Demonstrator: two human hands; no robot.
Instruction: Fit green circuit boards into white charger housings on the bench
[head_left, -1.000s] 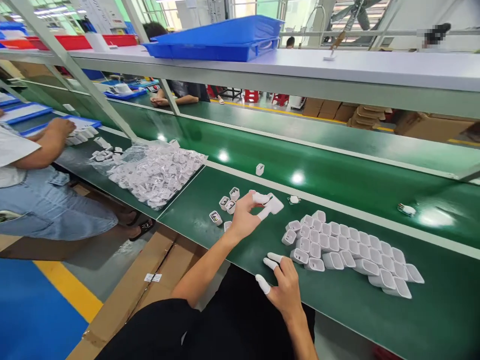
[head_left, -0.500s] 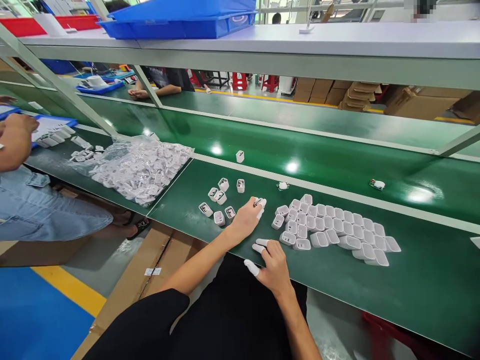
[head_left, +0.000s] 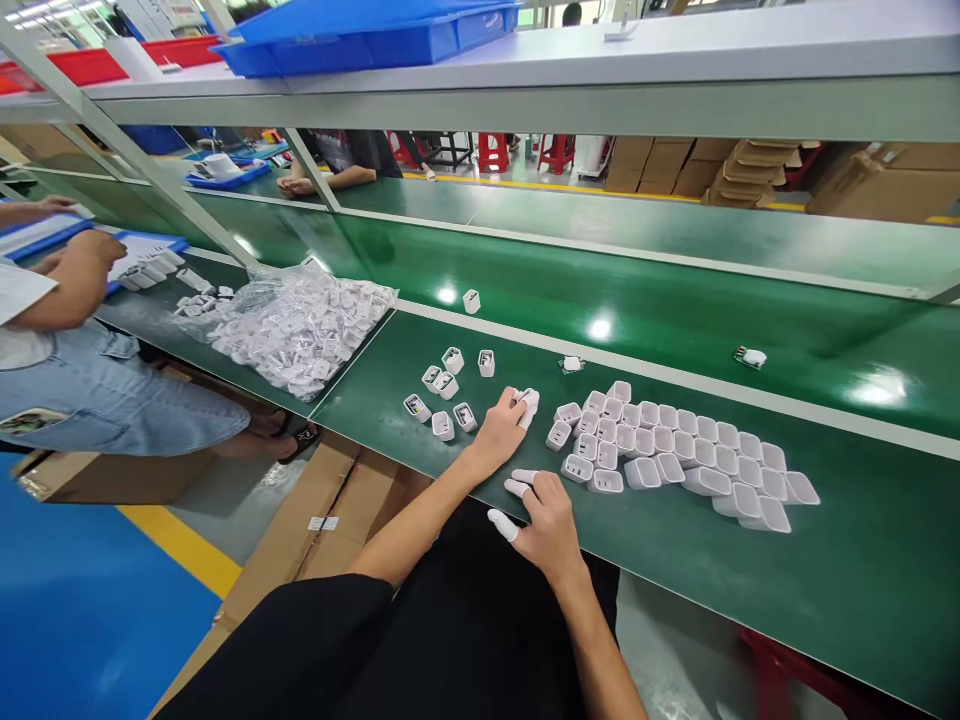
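My left hand (head_left: 501,432) is over the green bench top, its fingers curled together and tipped with white finger cots. Whatever they hold, if anything, is hidden. Nearer the bench edge, my right hand (head_left: 549,522) holds nothing; its thumb and fingers, also in white cots, are apart. To the right stand rows of small white plastic housings (head_left: 684,446), many open at the top. Several similar housings with parts inside (head_left: 447,386) are left of my left hand. A small circuit board with a white block (head_left: 572,365) lies beyond my hands.
A clear bag of white pieces (head_left: 300,330) lies left on the bench. One housing (head_left: 471,301) and another small board (head_left: 751,357) are on the green strip behind. A co-worker's arm (head_left: 71,275) is at far left. Blue trays (head_left: 367,48) sit on the overhead shelf.
The view has shifted a little, so the bench appears slightly turned. My left hand's fingertips have turned, and the dark bit that showed between them is out of sight. My right hand has hardly moved.
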